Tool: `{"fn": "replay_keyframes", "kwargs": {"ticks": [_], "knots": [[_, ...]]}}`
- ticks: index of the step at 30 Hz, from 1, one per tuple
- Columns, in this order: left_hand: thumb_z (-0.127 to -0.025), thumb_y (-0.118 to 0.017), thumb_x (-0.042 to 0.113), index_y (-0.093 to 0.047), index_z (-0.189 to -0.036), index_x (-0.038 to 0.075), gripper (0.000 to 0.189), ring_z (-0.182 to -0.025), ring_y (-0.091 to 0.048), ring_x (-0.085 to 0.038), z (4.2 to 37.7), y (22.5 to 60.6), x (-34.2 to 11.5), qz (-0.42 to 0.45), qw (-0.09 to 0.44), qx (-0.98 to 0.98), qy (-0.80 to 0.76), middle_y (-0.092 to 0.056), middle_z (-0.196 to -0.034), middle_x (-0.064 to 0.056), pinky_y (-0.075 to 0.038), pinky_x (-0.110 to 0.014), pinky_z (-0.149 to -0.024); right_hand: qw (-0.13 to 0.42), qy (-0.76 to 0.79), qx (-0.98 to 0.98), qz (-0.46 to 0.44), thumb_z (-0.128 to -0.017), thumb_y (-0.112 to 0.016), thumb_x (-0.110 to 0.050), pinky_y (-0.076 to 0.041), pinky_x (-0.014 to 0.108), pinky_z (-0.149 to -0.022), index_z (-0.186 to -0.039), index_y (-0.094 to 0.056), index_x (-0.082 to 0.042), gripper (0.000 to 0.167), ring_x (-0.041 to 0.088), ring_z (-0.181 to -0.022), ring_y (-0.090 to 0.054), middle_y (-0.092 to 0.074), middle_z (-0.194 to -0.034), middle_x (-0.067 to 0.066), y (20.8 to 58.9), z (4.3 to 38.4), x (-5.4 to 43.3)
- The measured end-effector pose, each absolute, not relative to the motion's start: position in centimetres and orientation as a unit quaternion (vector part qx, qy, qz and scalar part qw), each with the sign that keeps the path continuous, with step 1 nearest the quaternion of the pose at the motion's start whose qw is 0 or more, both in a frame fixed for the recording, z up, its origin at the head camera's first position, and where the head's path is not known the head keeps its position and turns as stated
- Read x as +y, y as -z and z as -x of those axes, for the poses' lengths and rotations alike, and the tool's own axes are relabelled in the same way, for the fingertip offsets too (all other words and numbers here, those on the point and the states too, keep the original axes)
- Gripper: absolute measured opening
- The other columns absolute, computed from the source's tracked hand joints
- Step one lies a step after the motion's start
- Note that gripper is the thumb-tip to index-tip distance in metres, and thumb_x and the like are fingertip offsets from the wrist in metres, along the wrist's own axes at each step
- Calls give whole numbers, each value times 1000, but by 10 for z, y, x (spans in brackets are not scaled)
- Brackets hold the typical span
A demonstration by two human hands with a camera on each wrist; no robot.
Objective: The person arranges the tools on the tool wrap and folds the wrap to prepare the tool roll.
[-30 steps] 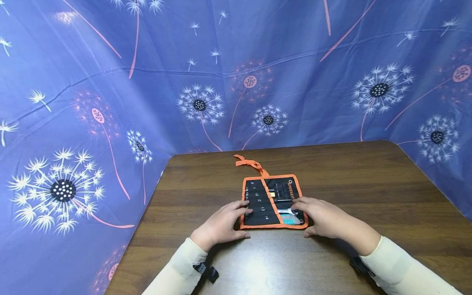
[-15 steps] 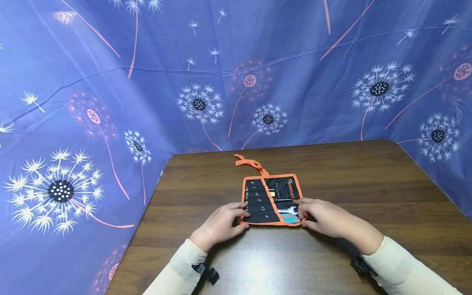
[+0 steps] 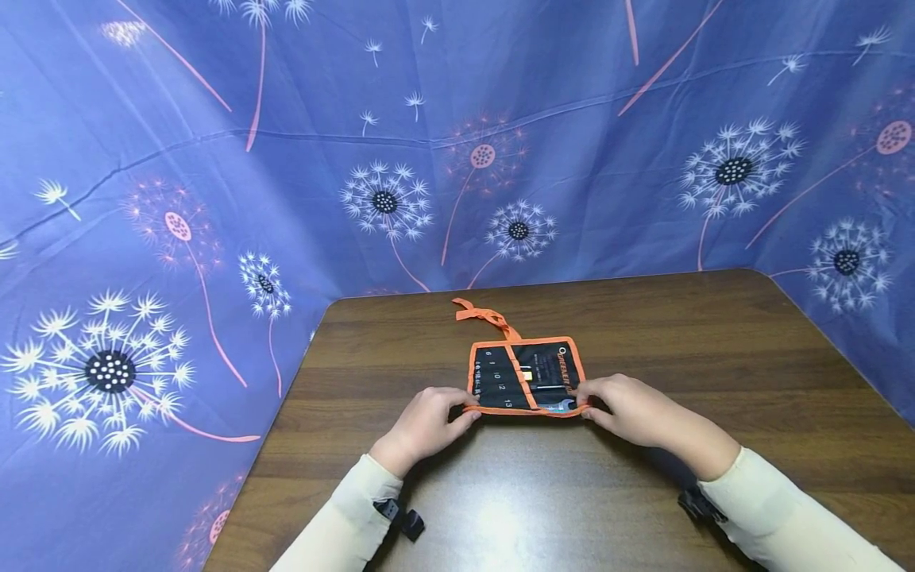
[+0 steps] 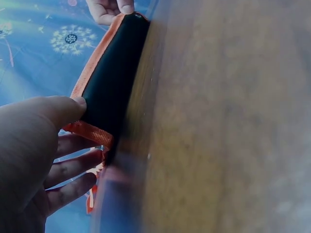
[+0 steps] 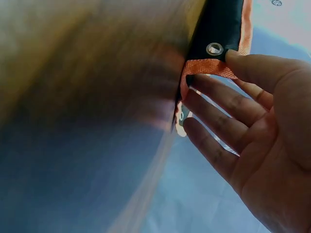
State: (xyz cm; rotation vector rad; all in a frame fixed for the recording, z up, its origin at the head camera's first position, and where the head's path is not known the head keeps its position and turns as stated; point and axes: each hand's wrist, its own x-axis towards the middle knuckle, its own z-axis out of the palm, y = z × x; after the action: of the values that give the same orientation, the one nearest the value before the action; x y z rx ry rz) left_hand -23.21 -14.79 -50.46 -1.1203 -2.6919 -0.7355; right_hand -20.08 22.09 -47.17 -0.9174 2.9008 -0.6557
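A black fabric tool roll point(image 3: 495, 380) with orange trim and printed size numbers lies on the table in the head view. A wrench point(image 3: 562, 406) shows in its right pocket, partly covered. My left hand point(image 3: 429, 423) pinches the near left corner, thumb on the underside. At the near right corner, my right hand point(image 3: 627, 409) pinches the edge. Between them the near edge is raised and folded back, so the dark underside point(image 4: 111, 77) faces the left wrist camera. A metal eyelet point(image 5: 215, 49) sits near the thumb in the right wrist view.
Orange tie straps point(image 3: 489, 315) trail from the roll's far edge on the brown wooden table point(image 3: 700, 334). A blue dandelion-print cloth point(image 3: 443, 95) hangs behind and to the sides. Black straps with small devices point(image 3: 400, 518) sit on both wrists.
Both hands have closed onto the near corners. The near edge has come up and folded away from me, hiding the number 14 and the turquoise tool in the right pocket.
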Motion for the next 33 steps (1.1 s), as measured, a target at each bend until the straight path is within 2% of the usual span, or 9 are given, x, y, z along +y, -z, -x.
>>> {"fn": "replay_keyframes", "kwargs": {"ticks": [4, 10, 19, 28, 33], "knots": [[-99, -75, 27, -80, -106, 22, 10, -95, -69, 2, 236, 503, -148, 359, 58, -897, 252, -76, -102, 13, -57, -28, -86, 21, 213, 934, 287, -96, -76, -13, -49, 34, -68, -95, -67, -25, 15, 3, -75, -57, -68, -93, -14, 472, 205, 222], [-98, -76, 28, -81, -102, 23, 8, -82, -67, 3, 241, 502, -146, 345, 62, -899, 262, -76, -95, 14, -57, -29, -74, 27, 229, 928, 292, -97, -76, -12, -47, 32, -67, -94, -67, -23, 15, 1, -70, -52, -65, -83, -17, 473, 212, 223], [-99, -76, 29, -81, -102, 21, 10, -73, -64, 6, 252, 501, -143, 327, 46, -904, 271, -67, -73, 23, -57, -29, -75, 17, 259, 920, 292, -93, -77, -5, -49, 31, -66, -89, -67, -20, 18, 2, -69, -56, -64, -75, -15, 474, 222, 224], [-98, -77, 27, -81, -104, 19, 11, -90, -70, -3, 258, 501, -138, 314, 46, -912, 260, -77, -97, 10, -58, -31, -83, 21, 257, 929, 266, -92, -78, -7, -48, 30, -64, -90, -70, -15, 12, 3, -68, -55, -64, -77, -12, 475, 230, 221], [-97, -77, 25, -81, -106, 19, 11, -97, -70, -5, 260, 502, -136, 304, 31, -915, 262, -77, -102, 7, -57, -33, -89, 24, 249, 931, 264, -91, -78, -5, -46, 31, -64, -92, -69, -17, 15, 3, -67, -53, -62, -77, -12, 474, 230, 218]]}}
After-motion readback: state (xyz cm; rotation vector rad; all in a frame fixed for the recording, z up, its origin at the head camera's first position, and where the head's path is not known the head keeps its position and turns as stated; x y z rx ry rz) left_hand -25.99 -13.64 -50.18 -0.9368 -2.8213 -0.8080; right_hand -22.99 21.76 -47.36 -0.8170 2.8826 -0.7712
